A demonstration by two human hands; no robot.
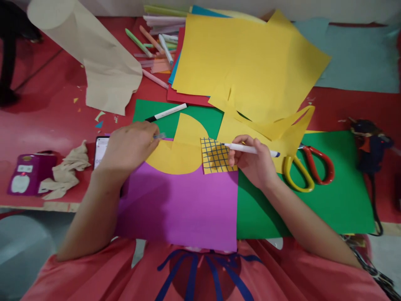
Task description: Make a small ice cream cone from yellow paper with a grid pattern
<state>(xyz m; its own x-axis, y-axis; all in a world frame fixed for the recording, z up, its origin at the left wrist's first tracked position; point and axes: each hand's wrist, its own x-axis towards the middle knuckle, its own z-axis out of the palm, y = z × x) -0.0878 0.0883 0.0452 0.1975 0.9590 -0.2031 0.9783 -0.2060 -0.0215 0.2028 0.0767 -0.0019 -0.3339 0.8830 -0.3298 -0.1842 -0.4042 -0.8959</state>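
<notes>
My right hand [253, 161] grips a white marker [247, 148] with a dark blue end. Its tip is at the upper edge of a yellow paper square [216, 156] covered in a blue grid. Left of the square lies a yellow paper cutout [175, 159], a circle with a wedge displaced upward, on a purple sheet [188, 209]. My left hand [128, 144] is closed beside this cutout; a small translucent blue-grey piece [159, 136] sticks out from its fingers. Above that hand, a white marker with a black cap [171, 111] rests on a green sheet [300, 213].
Scissors with red and yellow handles [299, 173] lie to the right. Yellow sheets [244, 54] and scattered markers [153, 39] are at the back. A beige roll [109, 62], a phone [100, 146], crumpled beige material [67, 169] and a purple device [29, 173] stand left.
</notes>
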